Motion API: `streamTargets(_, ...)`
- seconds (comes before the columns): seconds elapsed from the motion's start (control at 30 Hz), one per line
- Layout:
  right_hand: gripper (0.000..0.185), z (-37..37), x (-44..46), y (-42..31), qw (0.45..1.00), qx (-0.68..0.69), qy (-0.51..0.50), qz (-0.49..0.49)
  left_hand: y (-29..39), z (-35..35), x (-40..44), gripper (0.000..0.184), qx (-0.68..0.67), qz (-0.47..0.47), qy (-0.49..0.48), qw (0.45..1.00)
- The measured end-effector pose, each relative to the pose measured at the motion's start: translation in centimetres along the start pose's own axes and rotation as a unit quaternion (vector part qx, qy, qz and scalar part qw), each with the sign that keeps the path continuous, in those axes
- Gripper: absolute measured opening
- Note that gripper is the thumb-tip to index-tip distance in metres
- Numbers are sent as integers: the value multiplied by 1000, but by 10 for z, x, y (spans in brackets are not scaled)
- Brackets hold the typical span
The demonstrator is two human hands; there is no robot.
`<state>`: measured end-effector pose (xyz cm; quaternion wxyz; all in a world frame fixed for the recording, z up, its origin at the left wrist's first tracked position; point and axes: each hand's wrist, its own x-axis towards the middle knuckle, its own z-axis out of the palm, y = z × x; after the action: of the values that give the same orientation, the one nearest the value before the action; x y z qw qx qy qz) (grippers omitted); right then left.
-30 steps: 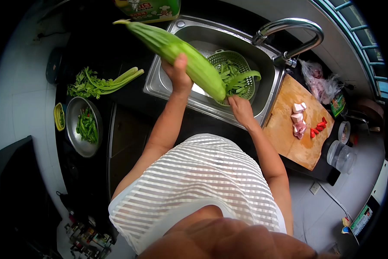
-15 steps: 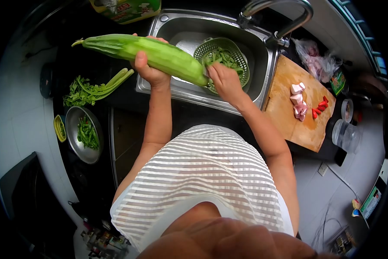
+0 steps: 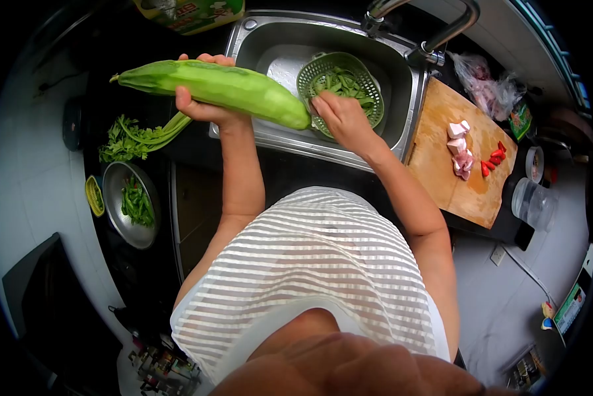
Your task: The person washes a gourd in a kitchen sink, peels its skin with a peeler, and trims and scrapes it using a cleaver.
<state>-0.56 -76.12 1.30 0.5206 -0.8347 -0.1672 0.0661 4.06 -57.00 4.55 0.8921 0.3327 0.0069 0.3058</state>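
Observation:
A long green gourd, likely a luffa (image 3: 244, 90), lies slanted across the sink's left side. Its left end keeps darker skin; the rest is pale and peeled. My left hand (image 3: 207, 109) is wrapped round its middle from below, thumb in front. At the gourd's right end, my right hand (image 3: 346, 120) is closed, fingers pinched around something small and mostly hidden. Just behind that hand, a green colander (image 3: 303, 79) stands in the sink holding green peel strips (image 3: 339, 84).
Around the steel sink (image 3: 290, 146) are a faucet (image 3: 455, 30), celery (image 3: 126, 140) and a metal bowl (image 3: 115, 214) of cut greens. A cutting board (image 3: 441, 181) at right bears pale meat pieces (image 3: 460, 148) and red peppers (image 3: 494, 158). Plastic bags (image 3: 484, 86) lie behind it.
The gourd and my left hand have shifted left, and the gourd's left end has dropped slightly. My right hand remains by its right end. The whole view has shifted a little.

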Motion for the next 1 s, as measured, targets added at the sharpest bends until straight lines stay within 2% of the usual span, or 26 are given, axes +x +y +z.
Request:
streamTargets(0.03, 32, 3, -8, 15, 991, -122, -54, 18, 4, -1, 4, 48, -17, 2, 0, 1000)
streamTargets(0.07, 30, 10, -26, 44, 980, -167, -86, 59, 8, -1, 9, 48, -18, 7, -1, 1000)
streamTargets(0.1, 30, 11, -40, 65, 980, -168, -87, 56, 13, 0, 13, 48, -44, 14, 14, 999)
streamTargets(0.17, 29, 6, -54, 92, 993, -39, 31, 104, 14, -1, 15, 48, -71, 30, 38, 996)
streamTargets(0.23, 29, -6, -44, 65, 957, 152, 33, 245, 12, -6, 14, 47, -55, 24, 10, 998)
streamTargets(0.27, 30, -7, -37, 41, 934, 250, 35, 252, 8, -7, 13, 48, -68, 14, 19, 997)
streamTargets(0.3, 30, -5, -31, 27, 934, 251, 40, 253, 5, -7, 11, 48, -69, 10, 17, 997)
streamTargets(0.37, 29, -1, -21, 4, 951, 264, 42, 158, -1, -4, 8, 48, -74, -7, 55, 996)
streamTargets(0.4, 29, -2, -13, -10, 950, 265, 45, 158, -2, -3, 6, 48, -74, -9, 53, 996)
streamTargets(0.47, 25, -4, 0, -30, 989, 113, 96, 15, -2, -2, 3, 48, -37, -7, 29, 999)
streamTargets(0.5, 25, -2, 0, -27, 989, 114, 96, 15, -2, -1, 2, 48, -36, -7, 29, 999)
streamTargets(0.57, 20, 7, -2, -12, 993, -61, 60, -78, 1, 0, 3, 47, -26, -4, 27, 999)
streamTargets(0.6, 20, 9, -12, 4, 991, -129, 29, -38, 3, -2, 4, 47, -26, 1, 28, 999)
streamTargets(0.67, 19, 16, -41, 53, 990, -136, 9, 49, 6, -8, 8, 47, -17, 20, 38, 999)
streamTargets(0.7, 19, 13, -47, 69, 989, -138, 5, 46, 7, -10, 10, 47, -19, 23, 42, 999)
streamTargets(0.77, 17, 8, -56, 87, 987, -1, 85, 136, 9, -15, 12, 47, -38, 16, 20, 999)
streamTargets(0.8, 17, 8, -55, 83, 987, 1, 83, 139, 9, -9, 9, 46, -6, 19, 50, 999)
streamTargets(0.87, 15, 1, -48, 74, 923, 251, 48, 288, 6, -7, 7, 45, -19, -10, 63, 998)
streamTargets(0.9, 15, -2, -45, 67, 923, 248, 53, 289, 2, -5, 5, 44, -36, -38, 76, 996)
streamTargets(0.97, 15, -4, -40, 57, 874, 338, 60, 343, -5, -22, 4, 42, -61, -67, 55, 994)
streamTargets(1.0, 20, -2, -44, 86, 903, 311, 31, 295, -11, -41, 8, 42, -102, -103, -4, 989)
